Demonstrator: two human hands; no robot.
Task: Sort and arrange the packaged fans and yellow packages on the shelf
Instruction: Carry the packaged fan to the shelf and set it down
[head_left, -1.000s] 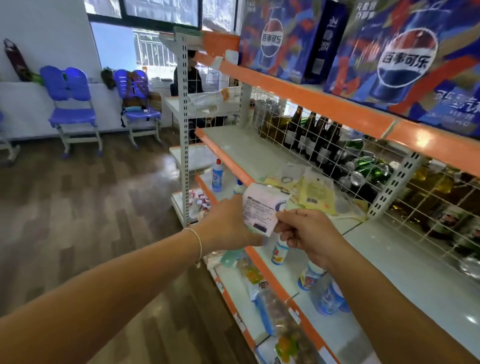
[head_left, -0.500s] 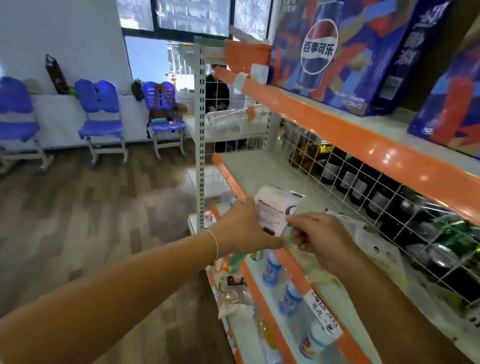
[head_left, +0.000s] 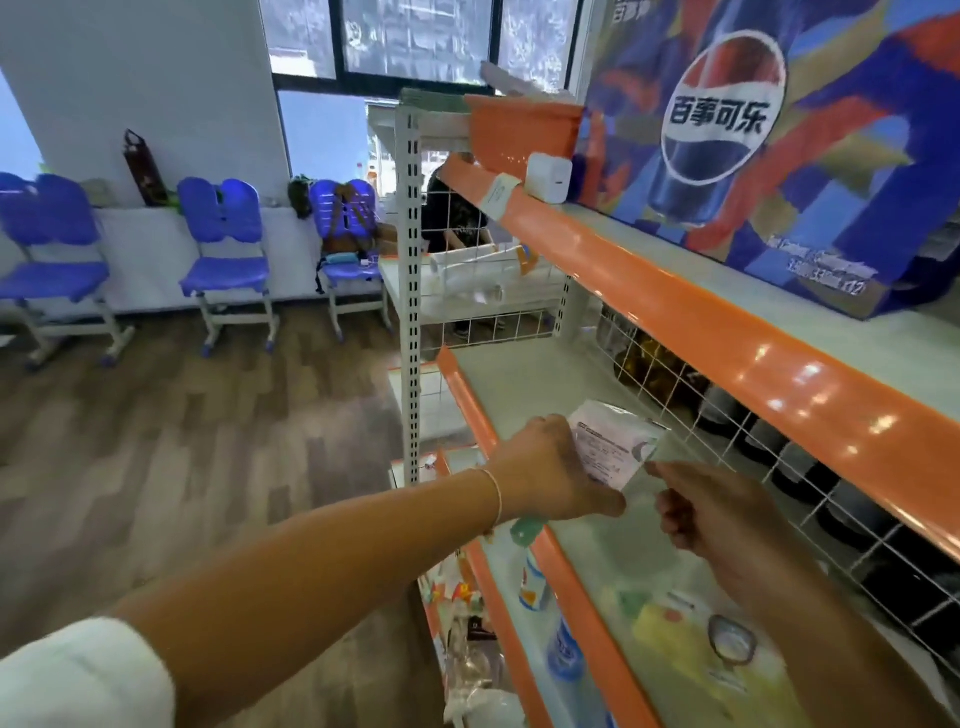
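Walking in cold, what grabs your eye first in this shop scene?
Probably the big blue Pepsi box on the top shelf at upper right. Next, the two hands in the middle: the left hand grips a white packet over the middle shelf, the right hand pinching its edge. Blue chairs line the far wall.

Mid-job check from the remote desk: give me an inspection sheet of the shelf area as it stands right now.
Surface: grey metal shelf with orange front edge, far part bare.
Job's things: white printed packaged fan, held up over the shelf; yellow flat packages lying on the near part of the shelf.
Clutter: white-and-blue bottles on the lower tier; dark bottles behind the white wire grid.
Hands: left hand grips the fan pack; right hand pinches its clear edge.
Cables: nothing seen.
Surroundings: blue cola carton on the upper tier; blue plastic chairs along the wall; wood-pattern floor.
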